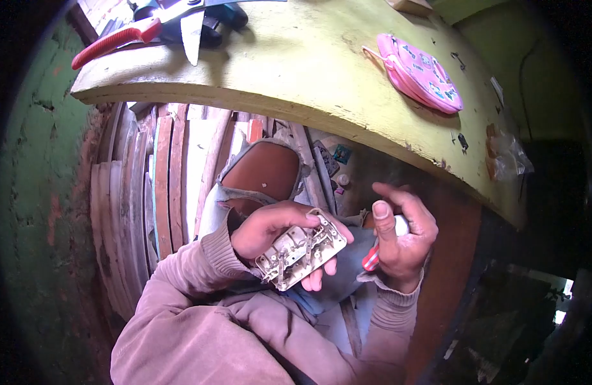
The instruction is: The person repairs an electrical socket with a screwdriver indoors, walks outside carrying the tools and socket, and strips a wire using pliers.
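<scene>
Open metal mechanism (328, 249) cream with grey-brown parts; hand tool (370, 258) red with white. Pouch (424, 74) pink, small multicoloured figures — tabletop (309, 64) pale yellow. Sleeves (180, 273) mauve-brown, wall (39, 167) green with reddish patches — shears' handle (116, 43) red.

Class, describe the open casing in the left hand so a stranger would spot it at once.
Start at the yellow tabletop across the top, then drop below its near edge to the left hand. The open casing is held there at a slant. Unlike the red-and-white object in the right hand, it is a shallow, pale rectangle crowded with small exposed parts.
</scene>
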`<state>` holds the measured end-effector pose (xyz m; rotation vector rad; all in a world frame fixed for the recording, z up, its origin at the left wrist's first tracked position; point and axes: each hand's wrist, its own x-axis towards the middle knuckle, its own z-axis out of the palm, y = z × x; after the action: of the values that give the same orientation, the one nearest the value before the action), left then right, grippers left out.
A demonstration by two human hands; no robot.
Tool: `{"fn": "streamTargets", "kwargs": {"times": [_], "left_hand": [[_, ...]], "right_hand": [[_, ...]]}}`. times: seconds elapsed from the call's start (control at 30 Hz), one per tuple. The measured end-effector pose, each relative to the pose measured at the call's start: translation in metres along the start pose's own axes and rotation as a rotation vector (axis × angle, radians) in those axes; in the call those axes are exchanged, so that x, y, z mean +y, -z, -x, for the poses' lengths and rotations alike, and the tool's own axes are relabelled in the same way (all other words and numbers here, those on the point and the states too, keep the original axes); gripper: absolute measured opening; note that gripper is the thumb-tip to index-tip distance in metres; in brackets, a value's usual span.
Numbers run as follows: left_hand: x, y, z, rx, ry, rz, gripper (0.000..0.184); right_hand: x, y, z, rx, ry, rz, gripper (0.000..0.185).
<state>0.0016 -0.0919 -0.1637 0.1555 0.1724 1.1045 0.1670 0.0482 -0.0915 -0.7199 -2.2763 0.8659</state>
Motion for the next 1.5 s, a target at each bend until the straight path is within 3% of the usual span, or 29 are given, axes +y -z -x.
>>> {"fn": "streamTargets", "kwargs": {"times": [0.03, 0.17, 0.27, 0.37, 0.4, 0.5, 0.63, 0.7, 0.8, 0.9, 0.97, 1.07, 1.1, 1.13, 1.2, 1.23, 1.3, 1.37, 1.47, 1.5], "left_hand": [[0.0, 0.0, 0.0, -0.006, -0.025, 0.002, 0.058], [0.003, -0.001, 0.003, 0.025, -0.107, -0.053, 0.059], [0.001, -0.004, 0.004, 0.025, -0.16, -0.037, 0.059], [0.004, -0.011, 0.011, 0.04, -0.216, -0.171, 0.052], [0.002, -0.011, 0.012, 0.04, -0.217, -0.176, 0.052], [-0.001, -0.018, 0.016, 0.155, -0.319, -0.408, 0.05], [-0.006, -0.023, 0.019, 0.284, -0.526, -0.722, 0.048], [-0.005, -0.018, 0.019, 0.319, -0.683, -1.039, 0.048], [-0.003, -0.02, 0.02, 0.305, -0.766, -1.266, 0.047], [-0.002, -0.017, 0.018, 0.308, -0.797, -1.372, 0.047], [-0.001, -0.017, 0.018, 0.306, -0.796, -1.429, 0.047], [0.001, -0.017, 0.02, 0.281, -0.742, -1.286, 0.049], [-0.001, -0.021, 0.024, 0.289, -0.605, -1.017, 0.05], [0.0, -0.025, 0.028, 0.294, -0.465, -0.749, 0.052], [0.001, -0.028, 0.029, 0.235, -0.45, -0.684, 0.058], [0.002, -0.026, 0.029, 0.196, -0.471, -0.728, 0.058], [0.003, -0.028, 0.031, 0.131, -0.521, -0.78, 0.06], [0.012, -0.03, 0.031, 0.047, -0.675, -1.093, 0.062], [0.016, -0.032, 0.028, -0.026, -0.823, -1.285, 0.068], [0.018, -0.037, 0.029, 0.044, -0.831, -1.395, 0.071]], "right_hand": [[0.0, 0.0, 0.005, -0.029, -0.097, -0.073, 0.029], [-0.012, 0.005, 0.007, -0.034, -0.134, -0.185, 0.027], [-0.022, 0.012, 0.002, -0.054, 0.017, -0.306, 0.022], [-0.029, 0.012, -0.006, -0.202, 0.247, -0.224, 0.018], [-0.034, 0.007, -0.003, -0.216, 0.23, -0.237, 0.02], [-0.037, 0.0, -0.006, -0.326, 0.446, 0.0, 0.033], [-0.047, -0.009, 0.001, -0.309, 0.571, 0.281, 0.042], [-0.046, -0.015, 0.004, -0.281, 0.541, 0.208, 0.04], [-0.036, -0.023, 0.007, -0.214, 0.493, 0.05, 0.033], [-0.035, -0.023, 0.004, -0.198, 0.444, -0.071, 0.027], [-0.038, -0.022, 0.003, -0.257, 0.284, -0.21, 0.02], [-0.036, -0.008, -0.001, -0.412, 0.177, -0.328, 0.012], [-0.034, 0.001, -0.001, -0.46, 0.15, -0.388, 0.007], [-0.035, 0.003, 0.0, -0.392, 0.167, -0.472, 0.006], [-0.035, 0.008, 0.006, -0.249, 0.062, -0.611, 0.012], [-0.035, 0.009, 0.014, -0.149, -0.061, -0.674, 0.019], [-0.022, 0.008, 0.013, -0.111, 0.038, -0.765, 0.028], [-0.028, 0.007, 0.014, -0.073, 0.034, -0.801, 0.03], [-0.042, 0.008, 0.011, 0.037, -0.088, -0.604, 0.028], [-0.043, 0.008, 0.007, -0.01, 0.047, -0.496, 0.026]]}}
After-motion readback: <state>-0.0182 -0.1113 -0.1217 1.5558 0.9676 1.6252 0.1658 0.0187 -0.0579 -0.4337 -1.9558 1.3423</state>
